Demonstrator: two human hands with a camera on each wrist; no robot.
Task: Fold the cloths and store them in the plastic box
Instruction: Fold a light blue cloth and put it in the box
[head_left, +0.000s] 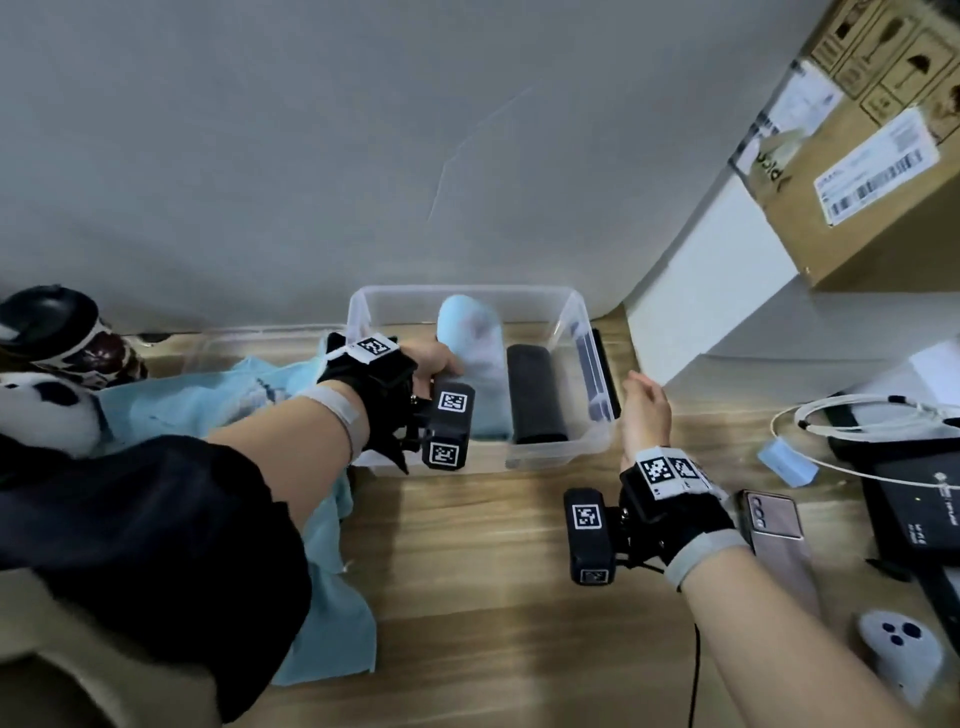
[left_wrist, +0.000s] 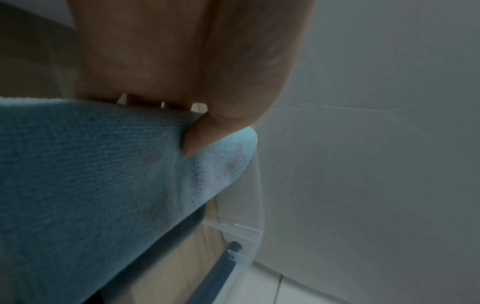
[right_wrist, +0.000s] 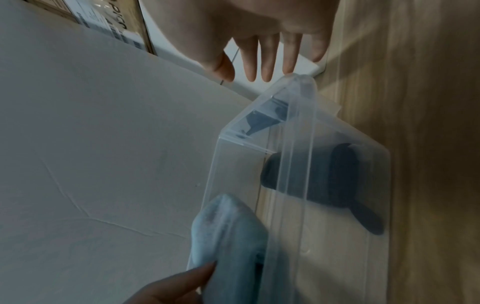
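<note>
A clear plastic box (head_left: 582, 322) stands on the wooden desk against the wall. Inside it lies a black rolled cloth (head_left: 535, 395) on the right. My left hand (head_left: 436, 358) grips a folded light-blue cloth (head_left: 475, 353) that stands tilted in the box's left half; the thumb (left_wrist: 202, 135) presses into the blue cloth (left_wrist: 103, 174). My right hand (head_left: 644, 410) hovers just right of the box with fingers (right_wrist: 267, 61) straight and spread, holding nothing, near the box corner (right_wrist: 301, 82). The blue cloth (right_wrist: 228, 230) and black cloth (right_wrist: 324, 176) show through the box wall.
A teal cloth (head_left: 322, 571) lies spread on the desk at the left, under my left arm. A panda plush (head_left: 47, 410) sits far left. A phone (head_left: 779, 530), a black device (head_left: 914, 499) with a white cable, and a cardboard carton (head_left: 872, 145) stand at the right.
</note>
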